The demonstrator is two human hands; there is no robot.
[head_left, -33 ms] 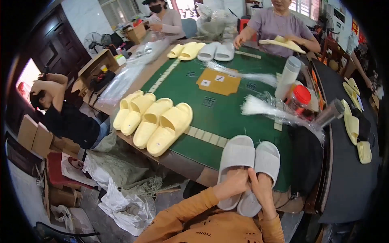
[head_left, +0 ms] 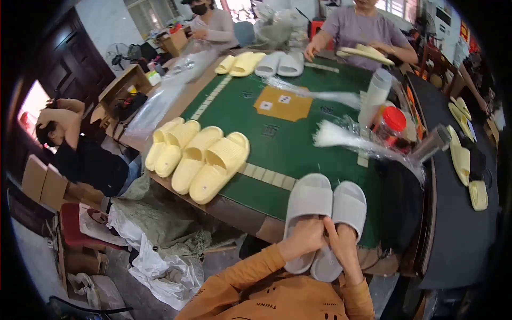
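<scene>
A pair of light grey slippers (head_left: 309, 196) stands side by side at the table's near edge, toes pointing away from me. My left hand (head_left: 305, 238) is closed at the inner side of the left slipper's strap, its fingertips partly hidden. Inside the right slipper (head_left: 350, 205), my right hand (head_left: 342, 245) reaches under the strap with its thumb along the inner edge. Both hands meet where the two straps adjoin. Fine pale strands stick up near the toes. Left of them lie two pairs of pale yellow slippers (head_left: 220, 166).
A bundle of thin white plastic strips (head_left: 341, 136) lies beside a red-lidded jar (head_left: 393, 120) and a white bottle (head_left: 376, 93). Across the green table (head_left: 229, 112), a person holds a yellow slipper (head_left: 368, 53). More slippers sit on a dark surface (head_left: 453, 234) at right.
The whole scene has shifted slightly left and up in the picture. My hands stay at the grey slippers' straps.
</scene>
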